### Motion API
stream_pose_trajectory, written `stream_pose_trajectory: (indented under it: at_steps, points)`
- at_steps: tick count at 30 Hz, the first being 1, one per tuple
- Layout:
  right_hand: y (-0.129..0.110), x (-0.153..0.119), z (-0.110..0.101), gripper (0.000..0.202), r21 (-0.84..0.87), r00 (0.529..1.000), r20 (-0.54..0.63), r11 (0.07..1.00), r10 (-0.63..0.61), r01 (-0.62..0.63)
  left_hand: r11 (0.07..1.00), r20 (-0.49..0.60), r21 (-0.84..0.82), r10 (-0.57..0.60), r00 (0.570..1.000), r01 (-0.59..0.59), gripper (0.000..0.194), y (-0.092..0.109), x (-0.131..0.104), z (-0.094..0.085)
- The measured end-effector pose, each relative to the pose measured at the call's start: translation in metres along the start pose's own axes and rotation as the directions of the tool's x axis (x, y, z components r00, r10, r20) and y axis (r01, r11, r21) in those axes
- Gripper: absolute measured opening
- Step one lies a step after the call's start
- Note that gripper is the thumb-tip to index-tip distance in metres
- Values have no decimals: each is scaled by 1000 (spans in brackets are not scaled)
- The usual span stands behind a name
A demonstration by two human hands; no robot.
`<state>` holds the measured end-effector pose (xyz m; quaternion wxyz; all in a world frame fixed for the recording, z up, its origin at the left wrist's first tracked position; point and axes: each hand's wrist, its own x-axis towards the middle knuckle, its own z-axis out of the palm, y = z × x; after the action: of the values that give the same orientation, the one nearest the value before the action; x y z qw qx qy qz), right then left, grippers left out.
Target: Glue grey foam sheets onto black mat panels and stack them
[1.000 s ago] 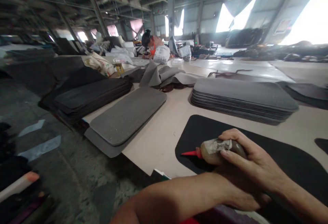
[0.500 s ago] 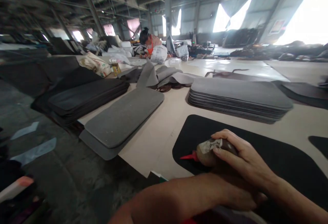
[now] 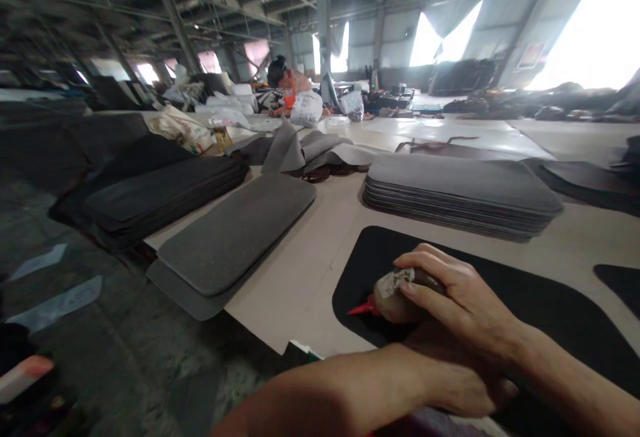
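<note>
- The right hand (image 3: 450,290) has its grip closed around a brown bottle (image 3: 400,300) with a pale label.
- The bottle leans over on its side above the black mat (image 3: 505,284), near the mat's left end. Its red tip (image 3: 363,307) points left and a bit down. I cannot tell if the tip touches the mat.
- The left hand (image 3: 470,387) is lower down, below the bottle, and its arm comes across from the left. Its fingers are mostly hidden, so I cannot tell how wide its grip is.
- The black mat lies flat on the pale worktop (image 3: 300,284).
- Behind it is a neat pile of gray mats (image 3: 460,187).
- To the left, a gray mat (image 3: 240,230) lies on another gray sheet (image 3: 187,297) that pokes out past the worktop's edge.
- Farther left is a dark pile (image 3: 160,190).
- Bendy gray pieces (image 3: 305,150) sit in a messy heap behind the gray mat.
- Far back, a person (image 3: 290,84) is near a white bag (image 3: 306,109).
</note>
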<state>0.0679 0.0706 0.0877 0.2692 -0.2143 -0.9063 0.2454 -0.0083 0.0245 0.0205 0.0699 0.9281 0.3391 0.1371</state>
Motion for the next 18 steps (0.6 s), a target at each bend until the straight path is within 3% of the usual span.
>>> stream_pose_trajectory:
  at_steps: [6, 11, 18]
  points:
    - [0, 18, -5, 22, -141, 997, -18, 988, -69, 65, 997, -14, -79, -4, 1000, 3, 45, 0, 2, -3]
    - [4, 28, -7, 20, -196, 998, -55, 980, -40, 28, 988, 7, -149, -31, 999, 32, 47, -2, 2, 0]
    - [23, 36, -6, 23, -249, 992, -130, 968, -7, -25, 995, -30, -92, -32, 999, 29, 42, -2, 3, 1]
